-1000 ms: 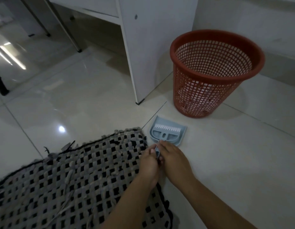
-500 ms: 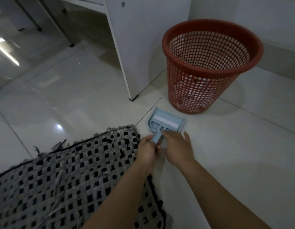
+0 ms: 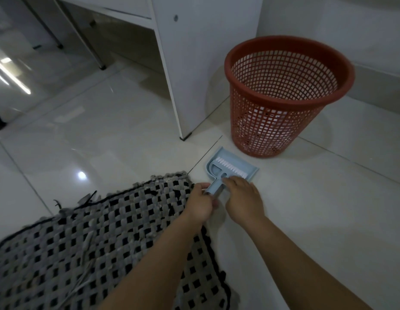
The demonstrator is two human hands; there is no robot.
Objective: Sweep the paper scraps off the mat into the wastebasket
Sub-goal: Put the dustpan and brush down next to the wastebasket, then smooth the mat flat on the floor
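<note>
Both hands meet on the nested handles: left hand point(image 3: 200, 202) curls round the handle end, right hand point(image 3: 242, 198) pinches the brush point(image 3: 228, 167) in its dustpan point(image 3: 250, 172). Left lies the woven mat point(image 3: 105, 238), scraps seemingly unswept; beyond, rightward, the red wastebasket point(image 3: 284, 121) waits.

Mat point(image 3: 100, 249) cut off at left/bottom edges; brush handle end under left hand point(image 3: 200, 203); scraps indistinct.

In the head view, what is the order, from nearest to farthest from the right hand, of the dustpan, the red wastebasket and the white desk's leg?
From the right hand:
1. Dustpan, just ahead, fingertips at its brush.
2. White desk's leg, farther ahead, to the left.
3. Red wastebasket, ahead, slightly right; its base looks about as near as the leg, too close to call.
</note>
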